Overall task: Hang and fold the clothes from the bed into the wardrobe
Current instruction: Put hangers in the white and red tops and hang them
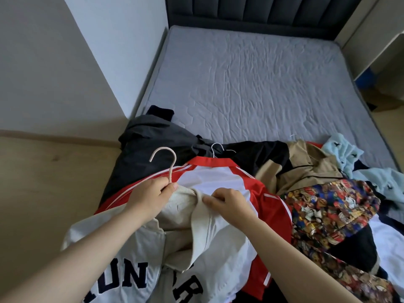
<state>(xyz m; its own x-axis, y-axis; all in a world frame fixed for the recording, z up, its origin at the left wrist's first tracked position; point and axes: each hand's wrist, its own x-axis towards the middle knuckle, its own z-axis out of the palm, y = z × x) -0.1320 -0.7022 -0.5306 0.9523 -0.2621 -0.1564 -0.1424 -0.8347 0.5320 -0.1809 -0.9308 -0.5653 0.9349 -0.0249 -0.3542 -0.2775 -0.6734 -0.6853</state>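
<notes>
A cream jacket [207, 243] with dark block letters lies at the near edge of the bed, on top of a red and white jersey [220, 178]. My left hand [150, 193] grips the neck of a beige hanger [169, 162] at the jacket's collar; the hanger's arms are hidden inside the fabric. My right hand [227, 203] pinches the ribbed collar edge just right of it.
More clothes are piled across the foot of the grey mattress [251, 84]: black garments [153, 141] with a white wire hanger [216, 147], a tan jacket [306, 165], a patterned shirt [328, 211] and a pale blue piece [349, 154]. A wall stands left, wooden floor below it.
</notes>
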